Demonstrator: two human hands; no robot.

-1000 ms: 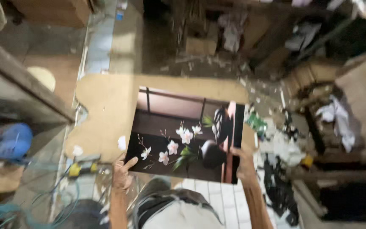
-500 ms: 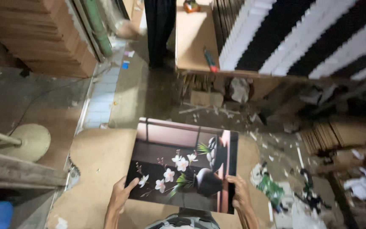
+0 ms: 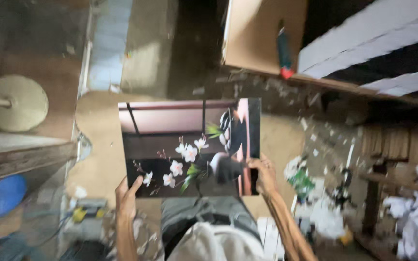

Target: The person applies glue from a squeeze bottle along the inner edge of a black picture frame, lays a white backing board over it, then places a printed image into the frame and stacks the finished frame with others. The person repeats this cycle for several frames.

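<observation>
I hold a rectangular picture panel (image 3: 180,135) flat in front of me, printed with white blossoms, a dark round vase and a pink and dark background. My left hand (image 3: 127,195) grips its near left corner, thumb on top. My right hand (image 3: 263,175) grips the near right edge by the vase. The panel hovers over a tan board (image 3: 97,140) lying on the floor. My grey trousers (image 3: 204,217) and light shirt show below it.
A brown sheet (image 3: 257,34) with a dark red-tipped tool (image 3: 283,53) lies ahead. White and dark stacked strips (image 3: 378,43) are at upper right. Scraps and crumpled paper (image 3: 325,212) litter the floor at right. A round pale base (image 3: 18,102) and blue object (image 3: 3,195) are at left.
The view has swung and closed in, so the panel looks larger and sits higher in the frame. Both hands keep their grip on its near corners.
</observation>
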